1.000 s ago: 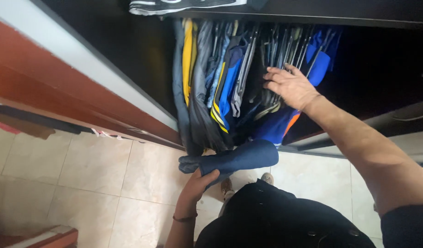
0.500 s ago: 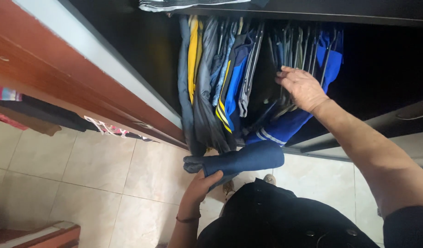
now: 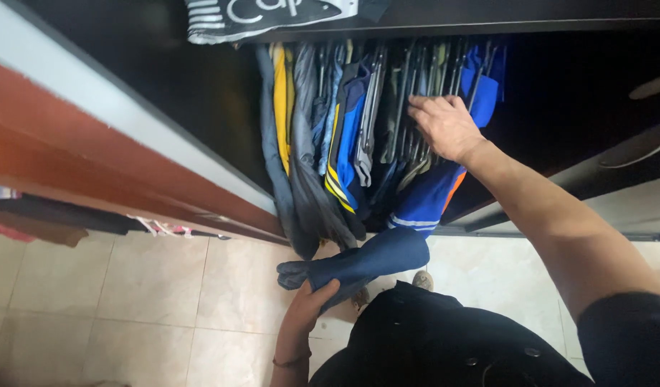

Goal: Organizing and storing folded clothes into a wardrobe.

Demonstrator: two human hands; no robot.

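Left hand (image 3: 308, 304): closed around the near end of a rolled navy garment (image 3: 358, 264), fingers curled over its underside, thumb side up; a thin band sits on the wrist below it

Rolled navy garment: a long dark-blue bundle, held level just above the left hand, running from the hand's left out to its right; it hangs over the tiled floor (image 3: 129, 301), just in front of the wardrobe's lower edge

Right hand (image 3: 444, 127): palm down, fingers spread and pushed in among the hangers (image 3: 416, 79), resting on them; whether it grips one cannot be told

Hanging clothes (image 3: 323, 143): a tight row to the left of the right hand, in grey, yellow, light blue and dark blue with yellow stripes; a bright blue garment (image 3: 423, 201) with white and orange trim hangs directly beneath the right hand

Wardrobe (image 3: 559, 93): dark interior, open, behind and to the right of the right hand

Black-and-white striped cloth (image 3: 265, 18): on the shelf edge above the hangers, up and left of the right hand

Reddish-brown door (image 3: 93, 165): well left of both hands
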